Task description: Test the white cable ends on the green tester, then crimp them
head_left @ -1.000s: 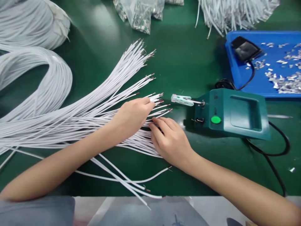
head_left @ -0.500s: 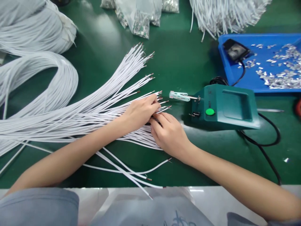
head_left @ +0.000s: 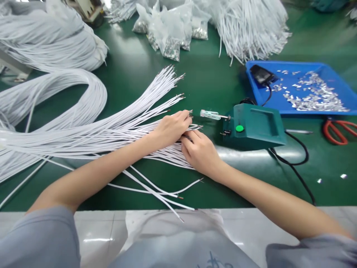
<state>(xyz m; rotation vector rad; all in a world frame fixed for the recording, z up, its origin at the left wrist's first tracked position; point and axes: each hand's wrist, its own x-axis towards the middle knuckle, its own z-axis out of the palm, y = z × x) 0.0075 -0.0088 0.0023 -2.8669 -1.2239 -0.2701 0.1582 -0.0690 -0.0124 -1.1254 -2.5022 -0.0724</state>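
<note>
1. Far left there's a big coil of white cable (head_left: 50,48) up top, and another looped bundle (head_left: 69,96) curving round below it, all lying on the green worktop (head_left: 212,85).
2. From that side a fan of cut white wires (head_left: 117,126) runs toward the middle, stripped tips pointing right. A few loose wires (head_left: 156,191) lie closer to the near edge of the worktop.
3. The left hand (head_left: 171,127) sits on top of the wire ends, palm down, fingers (head_left: 185,116) curled and pressed together over the tips. Can't really tell if it's pinching one wire or just holding the bunch flat.
4. Right up against it, the right hand (head_left: 200,152) rests on the same bundle, fingers (head_left: 192,136) close together and touching the wires just under the left fingertips. The two hands are basically touching.
5. Just right of the hands is a small teal machine (head_left: 256,128) with a green button (head_left: 239,128) and a pale clamp thing (head_left: 210,114) sticking out toward the wire tips. A black cord (head_left: 298,163) trails off it.
6. Behind that sits a blue tray (head_left: 337,108) with little metal bits (head_left: 312,96) scattered in it, plus a black device (head_left: 262,74) at its left corner.
7. Far right, orange-handled scissors (head_left: 338,130) lie on the worktop.
8. Along the back are clear bags of metal parts (head_left: 173,29) and another pile of white wires (head_left: 251,29).
</note>
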